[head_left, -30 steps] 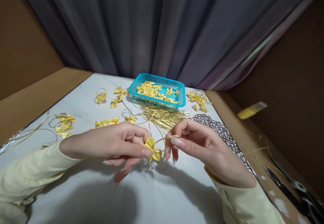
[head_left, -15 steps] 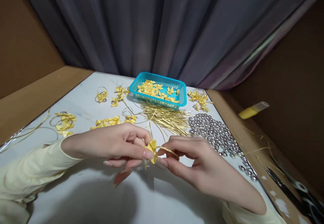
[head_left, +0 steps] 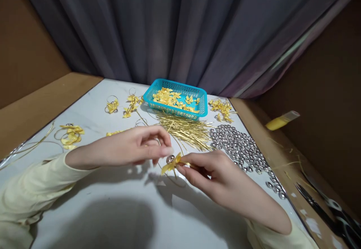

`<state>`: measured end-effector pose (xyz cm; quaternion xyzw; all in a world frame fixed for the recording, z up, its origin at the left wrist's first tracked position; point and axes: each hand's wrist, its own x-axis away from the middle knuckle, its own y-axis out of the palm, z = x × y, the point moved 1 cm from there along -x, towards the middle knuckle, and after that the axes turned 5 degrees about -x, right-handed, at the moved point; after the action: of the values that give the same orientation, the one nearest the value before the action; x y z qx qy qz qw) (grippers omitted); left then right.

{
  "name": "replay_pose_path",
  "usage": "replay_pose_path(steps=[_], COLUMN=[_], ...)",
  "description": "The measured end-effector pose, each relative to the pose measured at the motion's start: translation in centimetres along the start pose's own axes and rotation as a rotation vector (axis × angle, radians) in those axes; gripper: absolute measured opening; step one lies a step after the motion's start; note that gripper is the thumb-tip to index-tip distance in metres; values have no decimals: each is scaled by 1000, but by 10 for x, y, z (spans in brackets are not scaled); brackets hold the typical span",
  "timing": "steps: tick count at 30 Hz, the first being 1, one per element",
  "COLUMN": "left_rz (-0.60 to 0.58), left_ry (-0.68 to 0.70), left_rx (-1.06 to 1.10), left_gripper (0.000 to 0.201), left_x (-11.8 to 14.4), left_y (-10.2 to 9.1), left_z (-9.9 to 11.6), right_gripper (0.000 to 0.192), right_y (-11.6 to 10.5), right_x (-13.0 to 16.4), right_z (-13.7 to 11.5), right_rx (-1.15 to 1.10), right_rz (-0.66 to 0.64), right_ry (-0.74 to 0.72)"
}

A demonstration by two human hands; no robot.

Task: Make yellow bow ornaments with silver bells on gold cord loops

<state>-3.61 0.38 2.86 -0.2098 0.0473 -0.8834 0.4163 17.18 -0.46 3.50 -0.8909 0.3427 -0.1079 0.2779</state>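
My right hand [head_left: 217, 175] pinches a small yellow ribbon bow [head_left: 170, 163] with a silver bead on top and a thin gold wire loop hanging under it, just above the white table [head_left: 118, 211]. My left hand [head_left: 135, 147] hovers just left of the bow, thumb and forefinger pinched together close to the bead; I cannot tell whether they grip anything. Both wrists wear pale yellow sleeves.
A turquoise basket [head_left: 177, 102] of yellow bows stands at the back. In front of it lies a bundle of gold wires [head_left: 186, 129], with a heap of silver beads [head_left: 239, 147] to the right. Finished bow rings [head_left: 70, 134] lie left; scissors [head_left: 329, 211] and a yellow tube [head_left: 282, 120] lie right.
The left hand has let go of the bow and lifted slightly up. The right hand has come forward and now holds the bow alone, tilted, with a silver bead showing.
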Motion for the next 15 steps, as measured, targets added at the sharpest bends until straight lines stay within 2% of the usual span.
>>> replay_pose_path(steps=[1, 2, 7, 12, 15], left_rz=[37, 22, -273, -393, -440], left_ry=[9, 18, 43, 0, -36], left_rx=[-26, -29, 205, 474, 576], left_gripper=[22, 23, 16, 18, 20], left_x=[-2, -4, -18, -25, -25], left_y=[-3, -5, -1, 10, 12], left_z=[-1, -2, -14, -27, -29], right_gripper=[22, 22, 22, 20, 20], right_y=[-1, -2, -5, -5, -5], right_x=[0, 0, 0, 0, 1], right_z=[0, 0, -1, -1, -2], right_rx=[-14, -27, -84, -78, -86], right_rz=[1, -2, -30, -20, -61], right_ry=[14, 27, 76, 115, 128])
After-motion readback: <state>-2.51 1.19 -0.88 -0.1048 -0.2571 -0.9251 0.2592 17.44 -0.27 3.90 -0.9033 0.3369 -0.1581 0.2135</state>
